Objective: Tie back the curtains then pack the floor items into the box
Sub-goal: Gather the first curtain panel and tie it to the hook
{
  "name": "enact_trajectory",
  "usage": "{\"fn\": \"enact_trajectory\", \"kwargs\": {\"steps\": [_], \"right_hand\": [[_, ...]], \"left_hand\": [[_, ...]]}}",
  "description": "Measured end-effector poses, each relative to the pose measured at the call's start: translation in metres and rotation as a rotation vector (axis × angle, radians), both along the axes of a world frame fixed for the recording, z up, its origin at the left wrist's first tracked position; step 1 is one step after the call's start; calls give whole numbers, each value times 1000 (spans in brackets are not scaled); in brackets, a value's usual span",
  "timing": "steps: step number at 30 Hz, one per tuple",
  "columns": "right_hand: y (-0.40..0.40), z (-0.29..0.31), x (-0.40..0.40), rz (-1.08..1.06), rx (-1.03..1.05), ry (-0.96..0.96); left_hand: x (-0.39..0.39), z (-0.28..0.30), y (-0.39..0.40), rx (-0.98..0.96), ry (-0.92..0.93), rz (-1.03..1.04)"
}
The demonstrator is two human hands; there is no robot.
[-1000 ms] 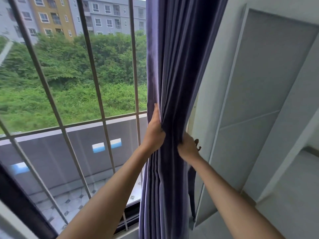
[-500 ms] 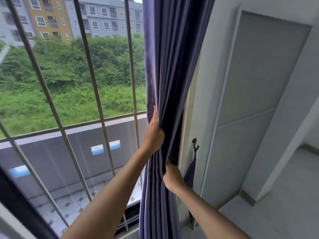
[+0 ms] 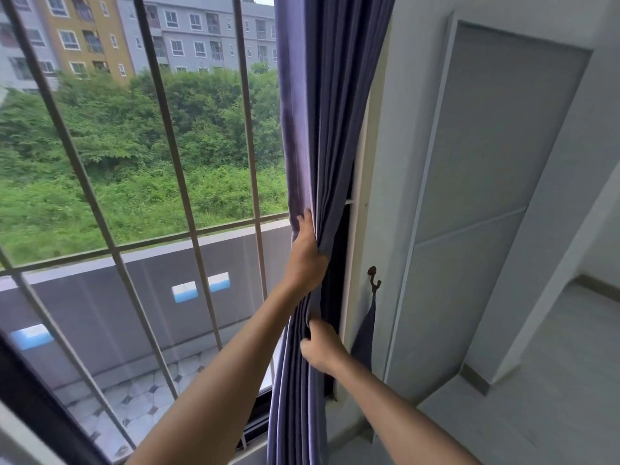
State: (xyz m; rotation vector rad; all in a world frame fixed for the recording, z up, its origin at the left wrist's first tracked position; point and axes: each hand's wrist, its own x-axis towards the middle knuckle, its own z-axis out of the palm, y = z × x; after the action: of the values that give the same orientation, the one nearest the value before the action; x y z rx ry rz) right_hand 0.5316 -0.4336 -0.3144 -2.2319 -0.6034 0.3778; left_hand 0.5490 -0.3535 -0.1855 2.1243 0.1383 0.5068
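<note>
A purple curtain [image 3: 322,129] hangs gathered in folds at the right side of the window. My left hand [image 3: 307,253] grips the bunched folds at mid height from the window side. My right hand [image 3: 322,350] clutches the same folds a little lower, on the wall side. On the wall just right of the curtain is a small dark hook [image 3: 373,278], and a purple tieback strap [image 3: 365,337] hangs from it. No box or floor items are in view.
Metal window bars [image 3: 157,95] cover the glass on the left, with a balcony wall and greenery outside. A grey door panel [image 3: 486,196] stands right of the hook. Light floor [image 3: 553,380] spreads at the lower right.
My right hand has dropped from hook height to lower on the curtain, baring the hook and strap. The left hand keeps its grip, and the curtain sits closer to the wall.
</note>
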Motion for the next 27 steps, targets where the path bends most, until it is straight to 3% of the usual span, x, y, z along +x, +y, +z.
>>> {"fn": "enact_trajectory", "kwargs": {"steps": [4, 7, 11, 16, 21, 27], "right_hand": [[6, -12, 3, -106, 318, -139], [15, -4, 10, -213, 404, -197], [27, 0, 13, -308, 359, -265], [29, -14, 14, -274, 201, -281], [6, -46, -3, -234, -164, -318], [-10, -54, -11, -200, -261, -406]], "left_hand": [[-3, -4, 4, -51, -20, -42], [-8, -6, -2, -80, -40, -86], [-7, -8, -5, -84, -53, -56], [-6, -6, 4, -96, -44, -46], [-1, -8, 10, -86, -14, -54], [1, -13, 2, -73, 4, -73]]}}
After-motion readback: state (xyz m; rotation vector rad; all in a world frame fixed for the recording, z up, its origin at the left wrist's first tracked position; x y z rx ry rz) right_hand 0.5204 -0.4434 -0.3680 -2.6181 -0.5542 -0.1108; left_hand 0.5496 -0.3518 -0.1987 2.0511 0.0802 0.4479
